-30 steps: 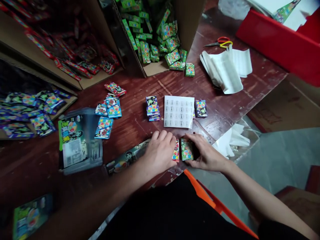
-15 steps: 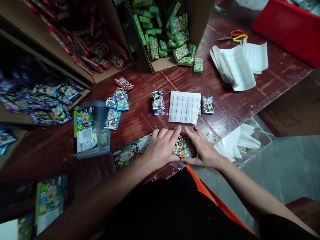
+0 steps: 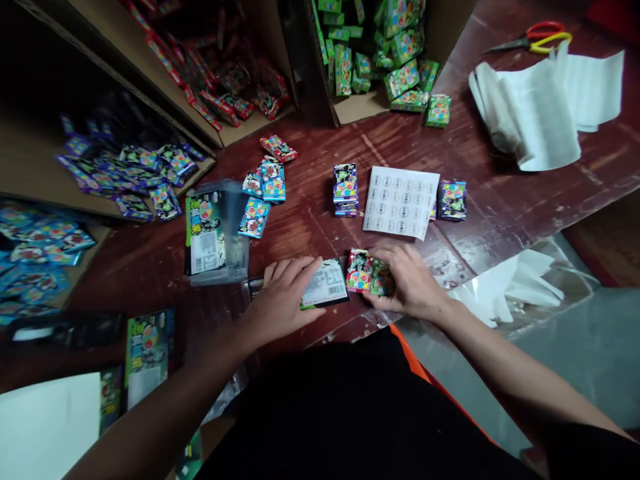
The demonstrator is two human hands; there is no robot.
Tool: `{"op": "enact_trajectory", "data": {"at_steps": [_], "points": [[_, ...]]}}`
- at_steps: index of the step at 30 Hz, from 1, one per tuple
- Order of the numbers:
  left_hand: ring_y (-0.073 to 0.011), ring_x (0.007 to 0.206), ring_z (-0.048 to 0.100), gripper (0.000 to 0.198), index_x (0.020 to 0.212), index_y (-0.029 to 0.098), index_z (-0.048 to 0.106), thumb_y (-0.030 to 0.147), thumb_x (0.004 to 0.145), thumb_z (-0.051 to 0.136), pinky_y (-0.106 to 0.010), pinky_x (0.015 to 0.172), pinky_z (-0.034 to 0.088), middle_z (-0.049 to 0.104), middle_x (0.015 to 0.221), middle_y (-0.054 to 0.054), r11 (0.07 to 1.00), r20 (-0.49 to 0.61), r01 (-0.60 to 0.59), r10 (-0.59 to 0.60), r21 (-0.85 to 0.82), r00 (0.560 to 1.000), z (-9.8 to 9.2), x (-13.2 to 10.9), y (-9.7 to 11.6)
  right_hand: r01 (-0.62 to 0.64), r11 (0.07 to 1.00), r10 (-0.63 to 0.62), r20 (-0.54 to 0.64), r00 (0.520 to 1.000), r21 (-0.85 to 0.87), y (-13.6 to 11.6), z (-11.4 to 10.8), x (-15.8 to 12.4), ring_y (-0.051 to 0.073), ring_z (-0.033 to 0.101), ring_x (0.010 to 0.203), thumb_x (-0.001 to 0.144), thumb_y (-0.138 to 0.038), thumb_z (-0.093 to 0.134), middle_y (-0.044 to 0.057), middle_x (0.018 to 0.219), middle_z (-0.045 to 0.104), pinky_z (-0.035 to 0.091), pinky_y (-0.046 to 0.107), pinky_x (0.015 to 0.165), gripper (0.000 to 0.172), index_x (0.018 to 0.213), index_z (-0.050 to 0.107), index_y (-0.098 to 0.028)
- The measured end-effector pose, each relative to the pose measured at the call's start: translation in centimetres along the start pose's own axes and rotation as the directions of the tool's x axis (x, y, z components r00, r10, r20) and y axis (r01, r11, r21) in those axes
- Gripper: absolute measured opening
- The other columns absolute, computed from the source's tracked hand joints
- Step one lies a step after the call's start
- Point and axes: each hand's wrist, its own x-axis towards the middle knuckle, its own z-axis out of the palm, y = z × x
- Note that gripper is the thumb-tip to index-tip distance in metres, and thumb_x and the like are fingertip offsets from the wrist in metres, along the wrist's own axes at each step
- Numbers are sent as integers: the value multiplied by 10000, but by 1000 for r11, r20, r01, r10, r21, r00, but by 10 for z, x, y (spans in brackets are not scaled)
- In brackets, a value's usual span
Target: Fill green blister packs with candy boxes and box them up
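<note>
My left hand (image 3: 283,293) lies across a printed flat package (image 3: 330,283) with a white barcode label near the table's front edge. Its fingers are stretched out and the thumb stands apart; part of the package is hidden below it. To the right, my right hand (image 3: 413,283) has its thumb and fingers around a small green box (image 3: 383,279). Touching that box on its left is a small red box (image 3: 359,270). A sheet of round stickers (image 3: 401,203) lies just behind, between stacked purple boxes (image 3: 345,187) and another purple box (image 3: 453,200).
Cartons of green boxes (image 3: 343,67), red boxes (image 3: 230,93), purple packs (image 3: 150,167) and blue packs (image 3: 40,253) line the back and left. A clear plastic case (image 3: 235,247) stands beside loose blue packs (image 3: 255,217). Scissors (image 3: 537,40) and white sheets (image 3: 540,113) lie back right.
My left hand has moved left, off the red box and onto the printed package. My right hand stays by the green box. The camera view has shifted, showing more of the left side.
</note>
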Motion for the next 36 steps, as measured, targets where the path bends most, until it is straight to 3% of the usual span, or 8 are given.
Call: {"op": "enact_trajectory", "data": {"at_steps": [5,10,13,16,21,25,31,36], "points": [[-343,1299,467,871,1533,201,347,410,797,763,-489,1081,356,507,1458,-132,999,-3,16,-16,-46,1000,5,-4,0,30,999,-33,100,994,35,-10,4,2,337,573,1137,857,-483,691,140,1297,616,462,530,941,576,1324,475,-224],[-350,1298,462,844,1524,186,379,420,804,753,-498,1085,350,491,1477,-148,994,19,-54,56,-96,998,8,-5,-3,78,994,-90,157,984,79,-15,12,12,341,568,1152,867,-489,687,140,1277,627,434,568,1001,595,1358,470,-234],[-344,1309,457,854,1536,196,371,428,810,754,-491,1100,336,486,1484,-144,987,29,-101,105,-127,994,8,-5,-6,120,987,-139,178,974,109,-14,10,13,347,554,1232,864,-556,695,158,1336,598,351,625,1123,819,1515,322,-228],[-346,1313,454,891,1553,221,348,429,796,771,-494,1099,331,481,1492,-135,987,25,-73,78,-144,997,9,-6,-9,76,990,-99,198,975,119,-8,-1,3,377,479,1363,789,-653,741,195,1457,508,195,678,1215,1075,1593,182,-209],[-348,1299,457,866,1541,210,364,439,805,757,-497,1079,338,496,1472,-138,986,11,-80,83,-148,997,12,-3,-5,38,988,-81,289,954,152,3,-11,-4,335,497,1378,902,-480,693,160,1459,534,109,690,1236,744,1519,355,-240],[-334,1309,457,812,1520,186,393,388,814,739,-474,1097,328,510,1458,-136,978,20,-122,128,-170,992,9,-1,-3,105,969,-177,333,926,223,6,-6,13,309,485,1405,919,-463,687,147,1515,504,70,681,1244,684,1499,390,-257],[-328,1316,461,859,1537,238,369,332,773,751,-476,1109,328,497,1475,-110,981,23,-19,24,-193,999,6,-13,-11,92,965,-172,326,929,246,11,-20,23,315,448,1431,928,-404,688,153,1528,475,194,660,1237,666,1505,391,-252],[-328,1265,494,892,1524,240,384,365,743,795,-482,1076,377,529,1413,-104,973,-61,119,-133,-196,989,4,-20,-3,3,995,-9,50,999,101,-5,-21,23,352,493,1364,898,-376,726,177,1462,497,454,591,1106,621,1447,468,-243]]}}
